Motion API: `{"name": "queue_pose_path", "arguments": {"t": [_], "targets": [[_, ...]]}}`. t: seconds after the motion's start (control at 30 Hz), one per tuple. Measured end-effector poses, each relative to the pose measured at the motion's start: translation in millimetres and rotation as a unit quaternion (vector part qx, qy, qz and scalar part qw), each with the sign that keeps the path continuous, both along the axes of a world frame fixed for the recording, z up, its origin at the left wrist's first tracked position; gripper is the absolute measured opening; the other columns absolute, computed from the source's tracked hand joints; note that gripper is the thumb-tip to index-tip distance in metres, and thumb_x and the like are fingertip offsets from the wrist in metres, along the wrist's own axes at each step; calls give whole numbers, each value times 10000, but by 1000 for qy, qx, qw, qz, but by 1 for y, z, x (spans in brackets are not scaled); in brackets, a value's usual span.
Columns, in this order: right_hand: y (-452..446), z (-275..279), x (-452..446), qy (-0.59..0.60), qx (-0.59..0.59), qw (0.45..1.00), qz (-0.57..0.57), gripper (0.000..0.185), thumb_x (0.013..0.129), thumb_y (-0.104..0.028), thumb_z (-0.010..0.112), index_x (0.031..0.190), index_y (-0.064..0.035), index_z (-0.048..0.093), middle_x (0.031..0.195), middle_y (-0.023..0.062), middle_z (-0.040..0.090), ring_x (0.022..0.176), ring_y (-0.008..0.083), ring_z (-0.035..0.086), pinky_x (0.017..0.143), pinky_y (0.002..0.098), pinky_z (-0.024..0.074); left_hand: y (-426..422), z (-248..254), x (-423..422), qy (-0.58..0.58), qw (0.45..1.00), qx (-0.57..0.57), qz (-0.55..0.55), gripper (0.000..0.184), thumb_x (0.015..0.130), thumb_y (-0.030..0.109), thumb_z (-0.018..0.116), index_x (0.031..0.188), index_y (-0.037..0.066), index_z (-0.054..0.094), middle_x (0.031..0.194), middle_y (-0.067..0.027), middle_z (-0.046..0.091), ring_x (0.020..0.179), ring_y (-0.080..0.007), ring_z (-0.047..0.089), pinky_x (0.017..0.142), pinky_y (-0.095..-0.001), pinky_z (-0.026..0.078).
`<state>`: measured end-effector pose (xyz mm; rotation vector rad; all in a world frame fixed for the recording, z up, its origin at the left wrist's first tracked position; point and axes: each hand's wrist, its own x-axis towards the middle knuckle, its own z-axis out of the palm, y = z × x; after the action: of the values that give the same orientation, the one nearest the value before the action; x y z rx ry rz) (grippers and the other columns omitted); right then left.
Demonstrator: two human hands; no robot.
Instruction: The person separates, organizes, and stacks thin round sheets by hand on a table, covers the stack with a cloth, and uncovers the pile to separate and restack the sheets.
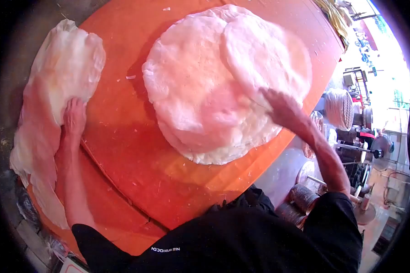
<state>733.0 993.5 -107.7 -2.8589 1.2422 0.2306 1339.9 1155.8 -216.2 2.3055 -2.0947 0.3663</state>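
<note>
A thick stack of thin, pale, round sheets (191, 77) lies on the orange table. A smaller pale sheet (255, 54) overlaps its upper right part. My right hand (282, 107) is over the stack's right side, at the smaller sheet's lower edge; its fingers look stretched and apart, though slightly blurred. At the table's left edge lies a long, rumpled pale sheet (41, 113), partly hanging over the side. My left hand (75, 119) is closed on its inner edge, fingers bent together and the thumb hidden. The sheets' material cannot be made out.
The orange table (123, 150) has a dark seam or step (116, 186) in front and small pale scraps on it. On the right, beyond the table, stand a wrapped white roll (338, 109), metal cylinders (304, 198) and a fan (381, 149). Yellowish cloth (335, 18) hangs at the far corner.
</note>
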Motion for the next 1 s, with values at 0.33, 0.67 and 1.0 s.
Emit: {"name": "queue_pose_path", "arguments": {"t": [0.33,0.67,1.0], "targets": [[80,18,90,-347,501,761,-221,451,931,-358,572,1190,11,582,993,137,663,883,212,643,790,341,521,18,70,-44,54,983,-176,17,84,908,39,436,890,-12,500,875,-222,536,866,-434,529,724,-469,442],[135,-16,198,-427,667,570,-218,446,931,-326,533,1155,59,566,968,135,658,850,178,629,786,316,511,167,72,-296,298,948,32,-112,149,831,147,585,901,16,577,831,-147,571,778,-316,589,638,-420,500],[25,153,176,-352,55,927,119,286,936,-120,486,1163,-25,632,1097,101,674,926,197,631,856,318,496,144,48,-118,161,959,-185,139,266,838,160,581,1055,9,558,1026,-191,570,950,-372,558,806,-457,466]]}}
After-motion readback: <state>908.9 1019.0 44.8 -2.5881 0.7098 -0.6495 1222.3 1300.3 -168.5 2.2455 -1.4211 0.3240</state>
